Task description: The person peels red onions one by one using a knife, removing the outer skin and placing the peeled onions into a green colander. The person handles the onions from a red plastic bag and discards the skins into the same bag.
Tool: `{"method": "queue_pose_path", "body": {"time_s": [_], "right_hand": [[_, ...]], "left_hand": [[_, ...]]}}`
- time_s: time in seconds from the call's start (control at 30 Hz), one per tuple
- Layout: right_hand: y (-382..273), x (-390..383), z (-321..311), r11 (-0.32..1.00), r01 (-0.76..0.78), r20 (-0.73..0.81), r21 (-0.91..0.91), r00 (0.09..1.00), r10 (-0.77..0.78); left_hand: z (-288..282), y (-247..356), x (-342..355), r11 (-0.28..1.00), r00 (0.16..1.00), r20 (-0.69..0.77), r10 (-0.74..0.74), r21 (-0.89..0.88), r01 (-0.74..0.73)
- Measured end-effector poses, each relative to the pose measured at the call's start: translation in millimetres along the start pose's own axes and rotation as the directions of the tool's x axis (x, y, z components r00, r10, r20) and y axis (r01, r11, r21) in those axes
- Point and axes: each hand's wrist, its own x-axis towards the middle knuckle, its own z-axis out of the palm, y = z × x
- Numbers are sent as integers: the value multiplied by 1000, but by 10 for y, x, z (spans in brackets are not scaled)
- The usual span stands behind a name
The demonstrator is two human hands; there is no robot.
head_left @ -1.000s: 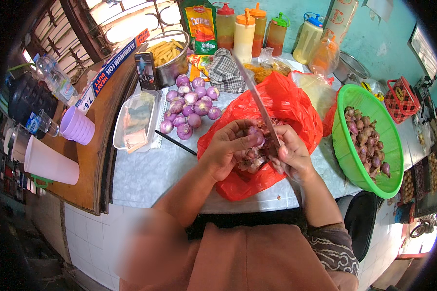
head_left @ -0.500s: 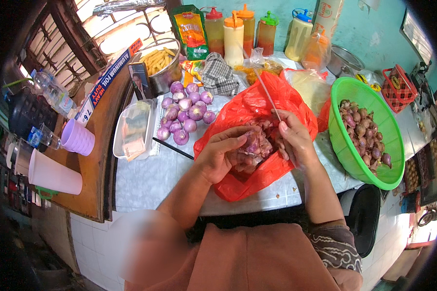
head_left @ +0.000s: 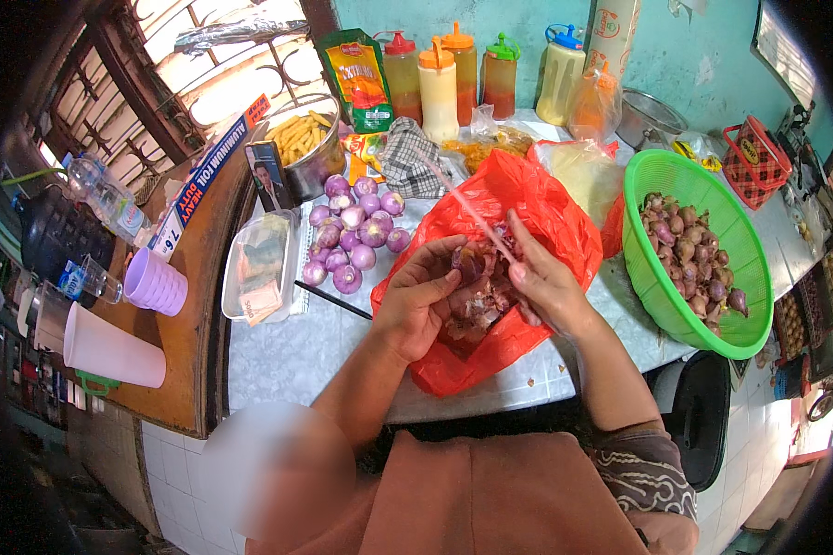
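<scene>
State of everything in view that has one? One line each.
Left grip: closed on a shallot
Right grip: holding the knife
Knife: blade exposed
Red bag: open
Green basket: partly filled
Peeled shallots: clustered
Pot: uncovered
Phone: screen lit
Squeeze bottles: capped, upright

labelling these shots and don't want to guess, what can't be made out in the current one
Head view:
- handle of the knife: hidden by the right hand
- palm side of the held shallot: covered by the left hand
- floor of the red plastic bag: under its heap
- lower layers in the green basket: beneath the top shallots
- lower left: whatever the blurred patch covers
</scene>
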Motion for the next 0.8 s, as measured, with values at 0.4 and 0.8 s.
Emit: {"method": "queue_pose_path", "body": {"time_s": [0.4,0.8], "right_hand": [[45,-4,79,910,276,197,-309,955,-223],[43,-31,88,939,252,204,-236,957,-206]], "left_hand": [[38,-36,-28,980,995,-4,97,176,-95],[36,-78,-53,937,978,25,208,281,-207]]}}
